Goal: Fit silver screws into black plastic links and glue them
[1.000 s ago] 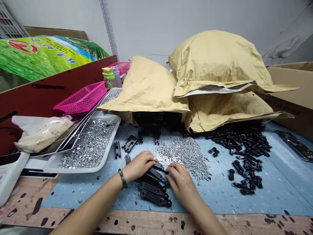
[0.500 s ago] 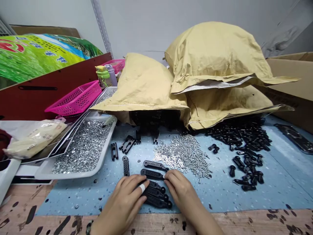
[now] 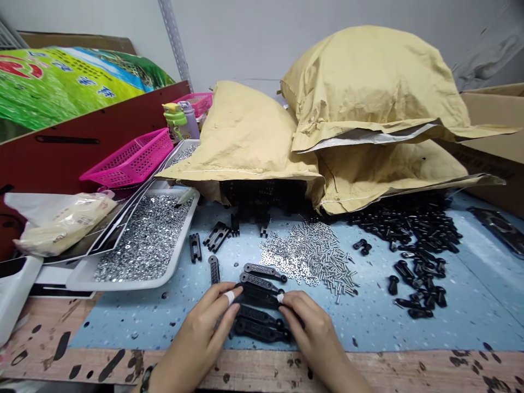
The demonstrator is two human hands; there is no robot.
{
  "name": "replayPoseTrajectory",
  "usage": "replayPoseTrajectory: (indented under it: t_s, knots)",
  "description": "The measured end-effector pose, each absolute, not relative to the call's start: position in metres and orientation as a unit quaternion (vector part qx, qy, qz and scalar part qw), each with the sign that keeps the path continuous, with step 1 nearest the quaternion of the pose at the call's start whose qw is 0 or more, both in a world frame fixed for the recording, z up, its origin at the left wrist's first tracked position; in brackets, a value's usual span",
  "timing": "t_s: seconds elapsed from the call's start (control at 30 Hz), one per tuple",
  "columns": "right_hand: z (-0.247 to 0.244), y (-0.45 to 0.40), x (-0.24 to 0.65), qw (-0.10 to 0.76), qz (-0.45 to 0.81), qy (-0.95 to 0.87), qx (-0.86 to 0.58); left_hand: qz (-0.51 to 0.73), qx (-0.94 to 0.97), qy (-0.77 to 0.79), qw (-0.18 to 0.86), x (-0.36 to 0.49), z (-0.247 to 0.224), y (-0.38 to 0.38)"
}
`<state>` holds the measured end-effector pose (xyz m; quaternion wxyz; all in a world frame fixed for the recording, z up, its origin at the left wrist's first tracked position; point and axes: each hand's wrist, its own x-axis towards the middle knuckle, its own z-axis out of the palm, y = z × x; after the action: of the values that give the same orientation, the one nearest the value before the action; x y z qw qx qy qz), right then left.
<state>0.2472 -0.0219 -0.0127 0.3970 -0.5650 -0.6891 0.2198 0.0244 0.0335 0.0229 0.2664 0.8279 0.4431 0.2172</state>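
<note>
Grip: left hand (image 3: 200, 341) and right hand (image 3: 315, 333) apart, fingertips (image 3: 233, 297) on opposite ends of a black link (image 3: 257, 296), firmness unclear; screws (image 3: 315, 256) lie beyond the link, a nut tray (image 3: 123, 284) left of it.

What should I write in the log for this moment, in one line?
left hand: touching black bar | right hand: touching same bar | nearby: silver screws

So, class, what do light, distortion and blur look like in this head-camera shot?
Head view: soft, even light, faint shadows; glints off the metal nuts in the white tray; the slotted metal upright leans from wide-lens distortion; the left hand shows no blur.
</note>
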Motion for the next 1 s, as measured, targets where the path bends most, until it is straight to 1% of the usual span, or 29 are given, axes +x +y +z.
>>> replayPoseTrajectory:
  t_s: [0.27,0.43,0.57,0.73,0.9,1.0]
  knots:
    - [-0.010,-0.019,0.253,0.387,0.196,-0.691,-0.579,0.227,0.812,0.442,0.306,0.037,0.034,0.038]
    - [-0.012,-0.024,0.250,0.371,0.190,-0.706,-0.573,0.201,0.803,0.448,0.338,0.031,0.034,0.029]
    - [-0.013,-0.026,0.249,0.374,0.195,-0.709,-0.565,0.198,0.797,0.455,0.344,0.029,0.031,0.026]
    - [-0.015,-0.022,0.248,0.375,0.171,-0.703,-0.580,0.202,0.785,0.466,0.354,0.035,0.030,0.033]
    - [-0.014,-0.021,0.248,0.376,0.197,-0.702,-0.572,0.189,0.783,0.464,0.367,0.034,0.033,0.035]
    - [-0.012,-0.020,0.249,0.386,0.188,-0.691,-0.581,0.197,0.784,0.465,0.361,0.034,0.036,0.036]
